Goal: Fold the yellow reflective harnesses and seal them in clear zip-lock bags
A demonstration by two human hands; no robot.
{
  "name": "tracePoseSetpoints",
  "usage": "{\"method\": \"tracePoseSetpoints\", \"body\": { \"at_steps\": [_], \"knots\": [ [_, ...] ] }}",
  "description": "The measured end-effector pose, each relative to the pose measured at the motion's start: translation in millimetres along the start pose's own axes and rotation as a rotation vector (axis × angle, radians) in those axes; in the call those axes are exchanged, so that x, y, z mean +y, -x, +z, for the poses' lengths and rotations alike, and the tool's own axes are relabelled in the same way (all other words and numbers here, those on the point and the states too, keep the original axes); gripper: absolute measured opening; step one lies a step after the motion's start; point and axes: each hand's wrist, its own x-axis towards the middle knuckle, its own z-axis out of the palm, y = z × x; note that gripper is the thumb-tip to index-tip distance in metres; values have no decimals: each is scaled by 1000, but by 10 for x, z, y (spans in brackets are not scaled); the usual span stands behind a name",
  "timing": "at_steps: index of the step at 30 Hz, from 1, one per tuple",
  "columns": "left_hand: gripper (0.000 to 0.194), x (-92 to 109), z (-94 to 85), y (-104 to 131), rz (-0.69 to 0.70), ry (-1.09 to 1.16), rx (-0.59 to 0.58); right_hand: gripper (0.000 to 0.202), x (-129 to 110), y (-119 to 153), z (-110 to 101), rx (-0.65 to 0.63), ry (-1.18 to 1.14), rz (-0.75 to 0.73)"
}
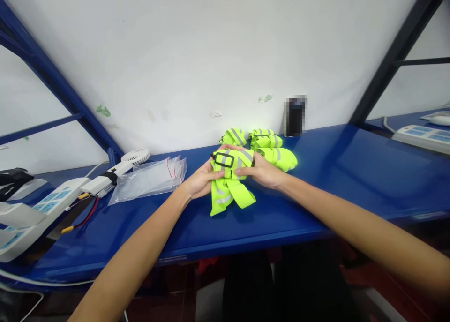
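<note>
Both my hands grip a bright yellow-green reflective strap harness (pixel 239 160) with grey stripes and a black buckle, partly folded into a bundle. My left hand (pixel 202 179) is closed around its left side, thumb on the front below the buckle. On the other side my right hand (pixel 263 170) is closed too, its thumb pressing the front of the folds. Two loose strap ends hang down from the bundle above the blue table. Just behind, several similar rolled yellow-green bundles (pixel 279 158) lie near the wall.
Clear plastic zip bags (pixel 151 179) lie to the left on the blue table (pixel 337 172). Beyond them are a white handheld fan (pixel 135 156), a cable with yellow connectors (pixel 84 219) and white power strips (pixel 52 205). A dark blurred object (pixel 295 116) stands against the wall.
</note>
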Motion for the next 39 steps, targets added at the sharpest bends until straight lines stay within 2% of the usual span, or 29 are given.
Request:
{"method": "tracePoseSetpoints", "body": {
  "at_steps": [2,5,7,11,14,17,20,22,24,27,29,32,35,39],
  "knots": [
    [90,-10,-8,-2,-9,-5,1,76,10,8,-30,10,67,5],
    [95,-63,-5,-27,-14,-7,17,58,28,13,-48,28,216,-9],
    [99,-102,9,-57,7,-13,66,45,27,10,-38,59,331,-63],
    [101,-121,72,-117,85,-11,175,41,-9,-25,-32,197,420,-180],
    [85,-102,113,-129,85,8,196,32,-16,-71,-89,360,359,-196],
    [73,-108,105,-104,60,-32,152,32,5,-116,-156,519,206,-160],
    [67,-113,94,-46,241,-188,93,40,1,-144,-180,577,4,-74],
    [64,-86,121,10,400,-363,51,41,-23,-150,-179,574,-107,-15],
    [66,-43,172,67,466,-606,7,39,-44,-149,-179,526,-184,31],
    [72,-12,218,110,422,-926,42,33,-44,-140,-184,487,-255,106],
    [63,-31,185,98,380,-1069,100,31,-22,-129,-180,507,-280,160],
    [43,-68,69,52,389,-1229,144,30,24,-110,-159,444,-306,231],
    [32,-65,-9,16,492,-1330,178,24,78,-107,-149,384,-339,301],
    [18,-42,35,-6,643,-1328,265,7,132,-116,-164,268,-411,393]
  ]
}}
